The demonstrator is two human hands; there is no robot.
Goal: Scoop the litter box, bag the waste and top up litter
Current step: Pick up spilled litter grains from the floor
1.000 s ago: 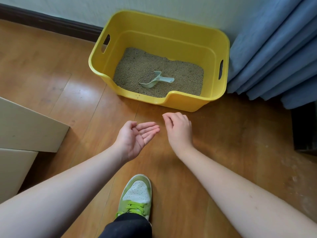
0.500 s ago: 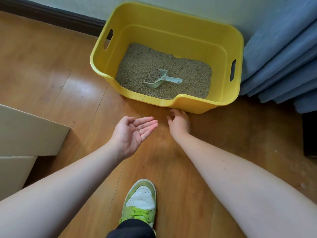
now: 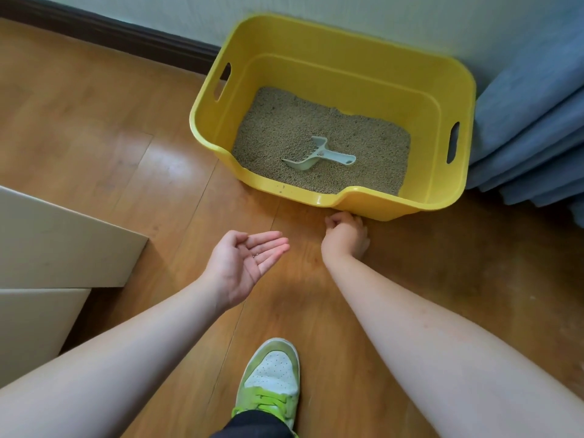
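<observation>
left hand: palm up, fingers spread flat, cupped
right hand: curled on wooden floor, grip unclear, beside yellow plastic litter box
pale green plastic scoop: lying on litter

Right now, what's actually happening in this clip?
A person crouches on a wooden floor in front of a yellow litter box. The right hand is down on the floor at the box's front wall, fingers curled as if pinching up stray bits. The left hand is held open, palm up, with a few specks in it. A pale scoop lies untouched on the litter inside the box.
</observation>
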